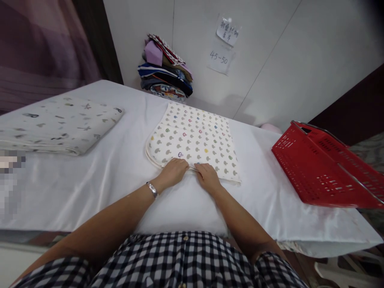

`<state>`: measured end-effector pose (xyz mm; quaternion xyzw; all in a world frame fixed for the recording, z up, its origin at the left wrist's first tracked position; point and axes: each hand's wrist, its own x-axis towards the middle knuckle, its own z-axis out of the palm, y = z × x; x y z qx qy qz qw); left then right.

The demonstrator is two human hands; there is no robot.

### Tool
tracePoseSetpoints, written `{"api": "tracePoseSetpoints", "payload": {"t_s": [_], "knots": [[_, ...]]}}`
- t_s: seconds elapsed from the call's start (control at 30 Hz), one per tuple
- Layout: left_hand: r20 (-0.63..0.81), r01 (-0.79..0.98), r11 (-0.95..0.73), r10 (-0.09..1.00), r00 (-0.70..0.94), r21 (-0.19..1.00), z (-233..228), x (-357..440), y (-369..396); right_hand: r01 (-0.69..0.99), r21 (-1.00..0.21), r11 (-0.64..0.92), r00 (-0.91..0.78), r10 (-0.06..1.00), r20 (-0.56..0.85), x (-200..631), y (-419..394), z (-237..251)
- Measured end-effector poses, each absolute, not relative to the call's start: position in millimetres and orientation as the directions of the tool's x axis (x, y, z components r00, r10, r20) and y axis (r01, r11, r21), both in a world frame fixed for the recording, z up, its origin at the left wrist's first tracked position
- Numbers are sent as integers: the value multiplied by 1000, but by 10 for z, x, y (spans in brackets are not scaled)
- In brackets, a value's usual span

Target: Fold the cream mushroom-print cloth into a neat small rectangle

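A folded white cloth (192, 138) printed with small grey mushrooms and a few coloured ones lies flat on the white-covered table. At its near edge my left hand (175, 171) has its fingers curled over the fabric. Close beside it, my right hand (207, 177) pinches the same edge, with a small gap between the two hands. The thumbs are mostly hidden. Layers of the fold show at the cloth's rounded left corner. A silver bracelet (153, 190) is on my left wrist.
Another folded white cloth (66, 124) with a scattered print lies at the left. A red plastic basket (324, 164) stands at the right on the white table cover (255, 160). Several folded textiles (165, 72) are stacked by the wall, near handwritten paper signs (222, 58).
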<state>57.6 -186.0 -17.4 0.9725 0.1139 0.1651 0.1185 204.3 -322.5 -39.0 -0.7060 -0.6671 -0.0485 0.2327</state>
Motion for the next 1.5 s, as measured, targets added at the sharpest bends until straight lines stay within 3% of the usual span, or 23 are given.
{"api": "tracePoseSetpoints", "payload": {"t_s": [0.23,0.5,0.77,1.07,1.33,1.5], "knots": [[296,175,-957,241,924,234,-191,570,-1858,963,-270,10,98,918,384,2075,-3221,-422],[330,92,-938,207,921,333,-166,517,-1850,950,-312,0,131,907,400,2090,-3224,-411],[371,72,-958,176,912,277,-198,532,-1833,962,-274,-6,128,894,429,2117,-3223,-473],[324,100,-971,169,931,218,-188,538,-1860,957,-289,-14,138,900,414,2109,-3216,-456],[327,25,-969,107,939,246,-231,504,-1877,951,-309,-6,143,894,424,2100,-3226,-425],[310,65,-967,142,940,248,-226,502,-1882,949,-315,-18,154,898,412,2101,-3222,-427]]}}
